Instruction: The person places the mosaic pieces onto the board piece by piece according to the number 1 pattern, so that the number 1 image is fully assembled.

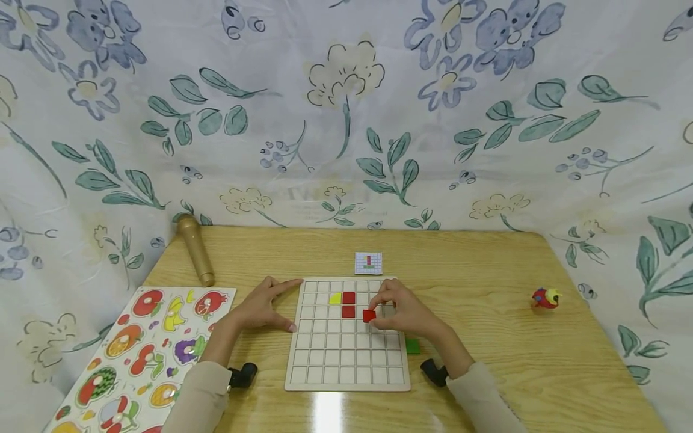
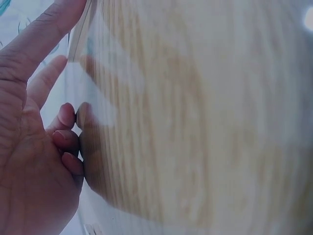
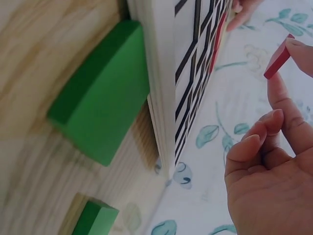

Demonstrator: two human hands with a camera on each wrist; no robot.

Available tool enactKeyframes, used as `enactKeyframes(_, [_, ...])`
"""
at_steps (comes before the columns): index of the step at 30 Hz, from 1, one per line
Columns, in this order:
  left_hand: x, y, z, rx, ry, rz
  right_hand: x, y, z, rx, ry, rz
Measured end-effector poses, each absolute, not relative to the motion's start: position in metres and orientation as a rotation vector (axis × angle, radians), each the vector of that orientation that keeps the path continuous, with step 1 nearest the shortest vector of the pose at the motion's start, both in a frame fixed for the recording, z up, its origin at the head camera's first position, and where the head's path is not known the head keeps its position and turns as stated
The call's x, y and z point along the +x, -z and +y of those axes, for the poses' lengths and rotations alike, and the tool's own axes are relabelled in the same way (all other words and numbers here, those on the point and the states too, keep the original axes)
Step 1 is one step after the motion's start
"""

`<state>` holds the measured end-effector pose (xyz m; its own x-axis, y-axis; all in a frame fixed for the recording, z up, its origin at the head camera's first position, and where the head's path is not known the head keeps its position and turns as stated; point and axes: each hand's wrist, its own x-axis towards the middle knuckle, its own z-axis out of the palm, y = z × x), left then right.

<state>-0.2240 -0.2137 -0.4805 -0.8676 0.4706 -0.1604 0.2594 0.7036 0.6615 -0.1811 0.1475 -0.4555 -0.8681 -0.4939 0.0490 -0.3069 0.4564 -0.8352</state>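
Observation:
A pale wooden grid board [image 1: 320,359] lies on the table, with a yellow tile [image 1: 335,298] and two red tiles [image 1: 349,304] in its squares. My right hand [image 1: 406,310] pinches another red tile [image 1: 369,316] between thumb and index finger over the board. In the right wrist view this small tile [image 3: 279,59] stands off the grid, held by its edges. My left hand [image 1: 258,308] spreads thumb and index finger against the board's left edge. Its other fingers rest bent on the table in the left wrist view.
Beside the board's right edge lie green tiles [image 3: 105,93]. Behind the board is a small pattern card [image 1: 369,263]. A fruit puzzle board [image 1: 181,304] and a brown microphone-shaped object [image 1: 196,249] lie left. A small red toy [image 1: 544,298] stands right. A floral curtain [image 1: 325,162] hangs behind.

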Motion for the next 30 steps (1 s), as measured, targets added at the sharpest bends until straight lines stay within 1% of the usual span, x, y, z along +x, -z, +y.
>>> enactKeyframes(20, [-0.224,0.48,-0.214,0.6,-0.919,2.608,-0.183,0.454,0.127,-0.771,1.345,2.51])
enactKeyframes(30, [-0.224,0.479,-0.214,0.59,-0.917,2.615,-0.183,0.453,0.116,-0.854,1.361,2.511])
